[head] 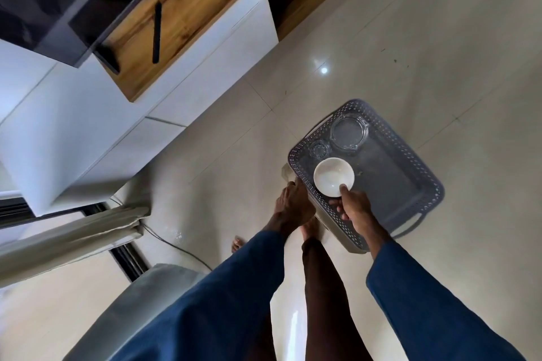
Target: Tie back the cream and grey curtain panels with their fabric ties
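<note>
— What's underfoot?
— Glossy cream tiles (pixel 410 38), with a white cabinet (pixel 117 132) on the left.
— Your hands?
— My right hand (pixel 356 208) pinches the smooth white bowl (pixel 331 174) by its rim, thumb inside. My left hand (pixel 293 202) curls on the edge of the perforated grey plastic tray (pixel 410 182), which also carries a round glass dish (pixel 349 131).
— The curtains?
— The cream panel (pixel 73 231) is bunched at the left and the grey panel (pixel 140 302) is below it, both well apart from my hands.

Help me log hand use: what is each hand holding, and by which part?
The right hand pinches the white bowl at its near rim, thumb inside. The left hand is at the left edge of the grey tray; whether it grips cannot be told.
</note>
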